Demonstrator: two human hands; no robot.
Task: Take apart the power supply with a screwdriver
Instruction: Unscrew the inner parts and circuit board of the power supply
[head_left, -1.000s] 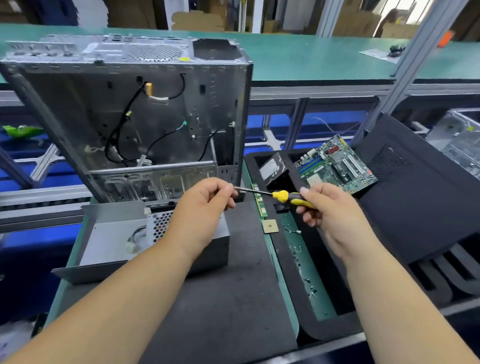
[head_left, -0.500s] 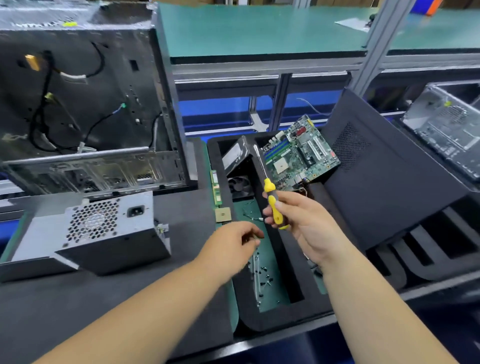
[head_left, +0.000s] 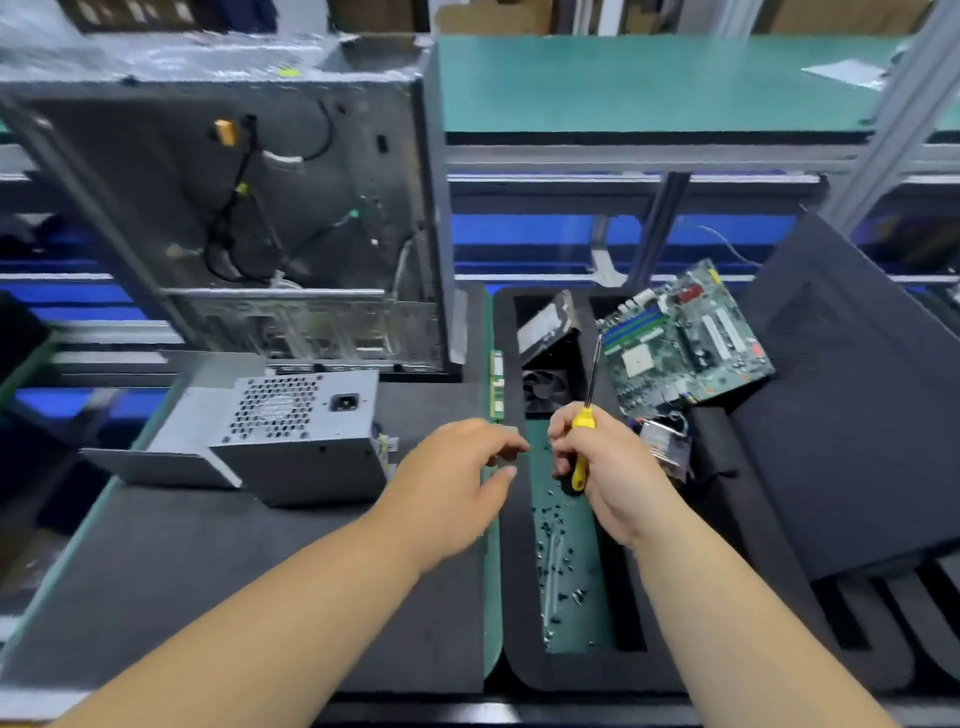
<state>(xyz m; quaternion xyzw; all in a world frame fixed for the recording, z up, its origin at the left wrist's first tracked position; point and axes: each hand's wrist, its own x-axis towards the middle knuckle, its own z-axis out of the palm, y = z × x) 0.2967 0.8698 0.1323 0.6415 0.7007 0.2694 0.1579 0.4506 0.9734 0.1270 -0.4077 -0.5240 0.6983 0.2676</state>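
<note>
Nearest me, the left hand hangs over the dark mat by the tabletop's front edge, its grip loose and holding nothing I can make out. Just beside it the right hand is curled round the yellow-handled screwdriver, shaft pointing away over the screw tray. Further back toward the left edge sits the power supply, a grey steel box beside a bent metal cover. It looks rigid, fairly heavy and sharp-edged; I'd steady it by its flat sides, away from the vent grille. Behind stands the empty computer case.
</note>
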